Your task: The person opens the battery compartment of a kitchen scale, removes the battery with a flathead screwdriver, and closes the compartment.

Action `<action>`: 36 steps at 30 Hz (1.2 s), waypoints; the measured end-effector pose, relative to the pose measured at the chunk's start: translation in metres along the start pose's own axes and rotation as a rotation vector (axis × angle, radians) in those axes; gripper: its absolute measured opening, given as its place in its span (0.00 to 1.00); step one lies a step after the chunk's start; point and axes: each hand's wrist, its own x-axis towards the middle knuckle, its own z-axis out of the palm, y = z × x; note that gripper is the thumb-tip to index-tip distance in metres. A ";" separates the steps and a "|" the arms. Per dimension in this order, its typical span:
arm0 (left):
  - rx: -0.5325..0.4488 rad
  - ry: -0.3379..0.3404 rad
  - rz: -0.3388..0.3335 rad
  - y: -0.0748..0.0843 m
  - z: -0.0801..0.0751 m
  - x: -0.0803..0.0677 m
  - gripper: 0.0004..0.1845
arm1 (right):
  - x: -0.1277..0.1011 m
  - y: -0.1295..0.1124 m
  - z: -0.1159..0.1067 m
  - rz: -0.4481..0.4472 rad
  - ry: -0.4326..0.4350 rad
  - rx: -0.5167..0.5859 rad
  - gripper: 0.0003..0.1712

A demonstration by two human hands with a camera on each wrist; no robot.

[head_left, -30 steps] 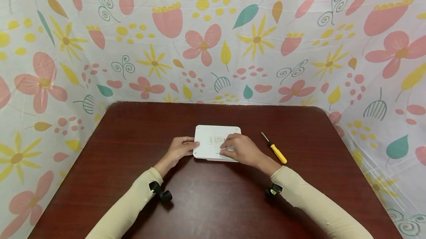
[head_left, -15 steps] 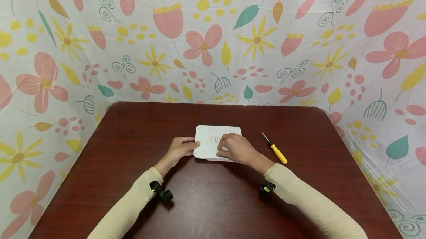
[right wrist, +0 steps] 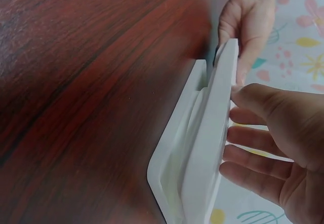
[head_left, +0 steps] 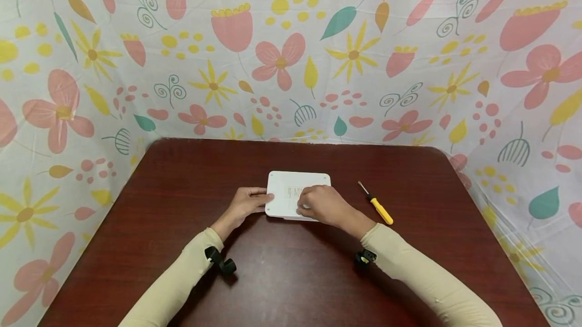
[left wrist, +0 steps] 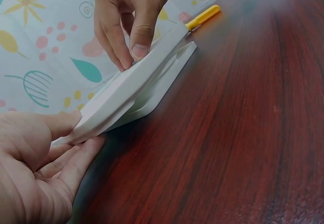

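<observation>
A white flat device [head_left: 277,185], like an upturned kitchen scale, lies on the table with a printed label on its upper face. My left hand [head_left: 245,202] grips its left edge, thumb on top and fingers underneath, as the left wrist view shows. The right hand [head_left: 326,205] is over the right half, its bent fingers and thumb [right wrist: 248,93] touching the face beside the label. In the right wrist view the device's main body [right wrist: 215,133] sits over a wider white plate [right wrist: 169,148]. Whatever lies right under the right fingertips is hidden; I cannot tell if they pinch anything small.
A screwdriver [head_left: 380,211] with a yellow and black handle lies to the right of the device, tip pointing away. The dark red wooden table [head_left: 291,266] meets a floral curtain [head_left: 291,64] at its far edge and sides.
Over the last second the right hand has shifted slightly left across the device's face, and its fingers have drawn in closer. The left hand and the device stay in place.
</observation>
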 end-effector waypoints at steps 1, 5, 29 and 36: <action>-0.001 0.001 -0.001 0.000 0.000 0.000 0.21 | 0.000 0.000 0.000 -0.008 0.001 -0.008 0.05; -0.006 0.000 -0.002 0.000 0.000 0.000 0.21 | -0.001 -0.001 0.001 -0.038 0.017 -0.031 0.09; -0.014 0.008 -0.005 -0.001 0.002 -0.002 0.20 | -0.010 0.008 -0.002 0.108 0.173 0.087 0.06; -0.014 0.000 -0.010 0.001 0.001 -0.003 0.20 | -0.025 0.038 -0.016 0.438 0.253 0.558 0.10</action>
